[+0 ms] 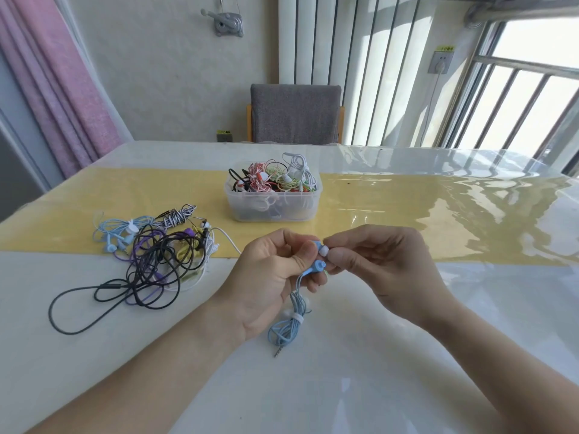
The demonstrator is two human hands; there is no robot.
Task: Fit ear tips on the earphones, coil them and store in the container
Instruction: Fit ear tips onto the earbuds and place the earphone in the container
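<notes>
The bench [344, 386] fills the lower frame under a glossy clear cover, with a yellow runner [391, 195] crossing it at mid-height. On the runner, just above centre, stands the clear plastic container [272, 205], already heaped with coiled earphones in red, green, white and black. To its lower left, at mid-left of the frame, lies a tangled pile of earphones [156, 255] that look unsorted.

At centre, the left hand [272, 277] holds the blue earphones [293, 311] off the bench: its fingers curl round the two earbuds, while the cable hangs below, bundled with a white tie [297, 317], the plug dangling lowest. The right hand [382, 261] meets it from the right, its fingers pinching a white ear tip [323, 251] against the upper earbud; whether it is fully seated cannot be told.

The set looks very light and limp, so the cable will swing and offers no firm hold; grip the hard earbud shell instead. The tip is likely soft, springy and a little slippery, so it should be pinched by its skirt and rolled over the nozzle. The cable joint at each bud seems the fragile spot.
</notes>
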